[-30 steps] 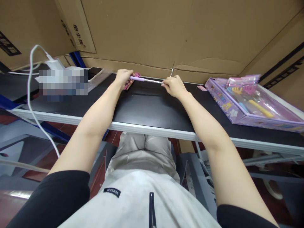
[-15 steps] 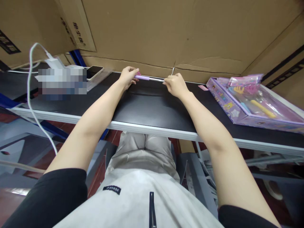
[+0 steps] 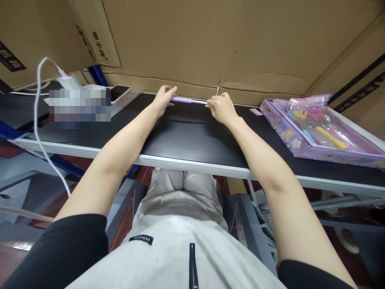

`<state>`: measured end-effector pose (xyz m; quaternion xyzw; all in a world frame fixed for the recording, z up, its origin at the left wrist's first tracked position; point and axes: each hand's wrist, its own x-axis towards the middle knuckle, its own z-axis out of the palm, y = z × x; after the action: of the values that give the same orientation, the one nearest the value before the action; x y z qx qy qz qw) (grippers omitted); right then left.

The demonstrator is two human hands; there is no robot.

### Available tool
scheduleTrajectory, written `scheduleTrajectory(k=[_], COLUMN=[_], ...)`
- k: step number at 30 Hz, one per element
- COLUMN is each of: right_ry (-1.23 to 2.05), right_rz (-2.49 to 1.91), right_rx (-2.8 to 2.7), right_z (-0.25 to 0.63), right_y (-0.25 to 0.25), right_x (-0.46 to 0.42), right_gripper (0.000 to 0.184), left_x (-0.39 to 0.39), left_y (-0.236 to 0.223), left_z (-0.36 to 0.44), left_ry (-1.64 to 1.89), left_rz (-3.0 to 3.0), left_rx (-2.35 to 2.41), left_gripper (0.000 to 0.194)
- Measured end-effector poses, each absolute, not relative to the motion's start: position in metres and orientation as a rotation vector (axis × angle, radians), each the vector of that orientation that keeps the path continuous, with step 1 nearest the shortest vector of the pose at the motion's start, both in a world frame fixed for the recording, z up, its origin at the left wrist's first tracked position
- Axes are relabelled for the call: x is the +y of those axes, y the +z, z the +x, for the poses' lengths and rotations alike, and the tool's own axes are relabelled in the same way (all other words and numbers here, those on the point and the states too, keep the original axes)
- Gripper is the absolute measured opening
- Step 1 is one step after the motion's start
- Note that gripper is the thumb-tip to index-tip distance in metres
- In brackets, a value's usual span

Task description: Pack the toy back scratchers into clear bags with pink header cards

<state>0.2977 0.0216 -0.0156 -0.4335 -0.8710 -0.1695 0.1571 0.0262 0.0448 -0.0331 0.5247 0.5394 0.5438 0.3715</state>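
A slim purple-handled stick point(image 3: 182, 99) with a thin silver rod runs level between my two hands, just above the black tabletop. My left hand point(image 3: 164, 100) is closed round its purple end, and a bit of pink shows by the thumb. My right hand point(image 3: 221, 107) pinches the far end of the silver rod; its fingertips hide that tip. A thin white strip point(image 3: 218, 89) sticks up behind my right hand. To the right, a purple display box point(image 3: 297, 146) holds sticks with yellow and blue handles, and yellow and pink claw-shaped pieces in clear plastic.
Large cardboard panels point(image 3: 180, 36) stand along the table's back edge. At the left lie a phone point(image 3: 120, 93), a white charger point(image 3: 69, 82) with its cable point(image 3: 36, 116), and a blurred-out patch. A small pink card point(image 3: 256, 112) lies beside the display box. A metal edge point(image 3: 192, 163) borders the black table point(image 3: 192, 140).
My left hand has shifted slightly right with the purple handle, and less of the pink part shows. The right hand keeps its pinch in nearly the same place.
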Motion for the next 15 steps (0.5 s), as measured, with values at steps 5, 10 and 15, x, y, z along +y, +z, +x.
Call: scheduleTrajectory(k=[5,10,15], right_ry=[-0.473,-0.474,-0.485], right_rz=[-1.196,-1.215,-1.213], right_rx=[-2.481,-2.479,-2.474], right_z=[0.2988,0.2973,0.2967], right_y=[-0.0162,-0.0136,-0.0123], right_x=[0.0225,0.0196,0.0188], right_gripper=[0.042,0.040,0.036], left_x=[0.0470,0.0467,0.0420], left_y=[-0.0361,-0.0370,-0.0351], left_z=[0.0285,0.0286,0.0299], left_ry=[1.395,1.381,1.387], left_rz=[1.362,1.352,1.297], left_rx=[1.358,1.324,1.304], left_gripper=[0.031,0.034,0.026])
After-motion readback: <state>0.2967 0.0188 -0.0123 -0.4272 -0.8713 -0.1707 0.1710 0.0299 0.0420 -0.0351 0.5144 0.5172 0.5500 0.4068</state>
